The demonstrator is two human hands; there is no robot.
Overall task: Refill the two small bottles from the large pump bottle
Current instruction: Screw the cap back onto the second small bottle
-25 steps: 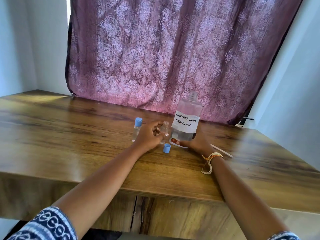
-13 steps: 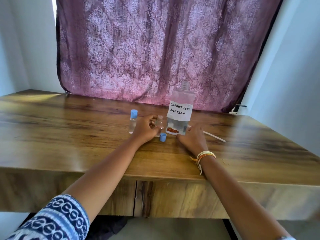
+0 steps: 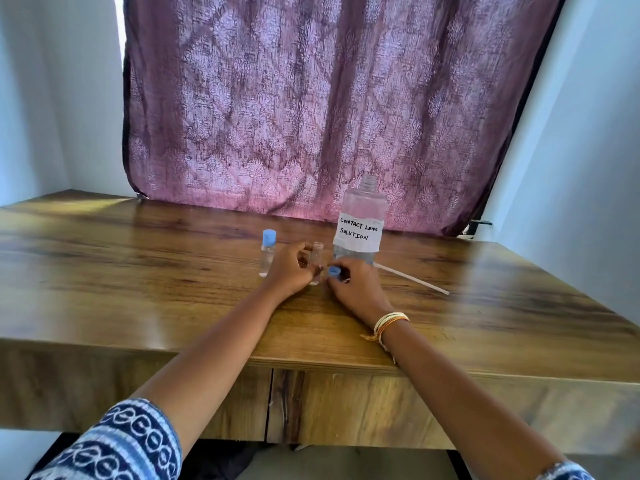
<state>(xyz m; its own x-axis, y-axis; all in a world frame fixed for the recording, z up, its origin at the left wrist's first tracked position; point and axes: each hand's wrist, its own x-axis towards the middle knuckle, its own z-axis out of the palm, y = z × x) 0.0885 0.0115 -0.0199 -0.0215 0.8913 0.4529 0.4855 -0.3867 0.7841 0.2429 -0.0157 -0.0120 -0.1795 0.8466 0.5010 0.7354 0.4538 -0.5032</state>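
The only writing I can read is on the big clear bottle [image 3: 362,225] standing on my table. It wears a white paper label [image 3: 359,232], stuck on a little crooked, and on it, hand-lettered in black capitals over two lines, are the words "CONTACT LENS" and under them "SOLUTION". Nothing else carries words or numbers.

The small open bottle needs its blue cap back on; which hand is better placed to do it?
Right. The right hand already pinches the loose blue plastic cap beside the small uncapped clear bottle, while the left hand grips that bottle.
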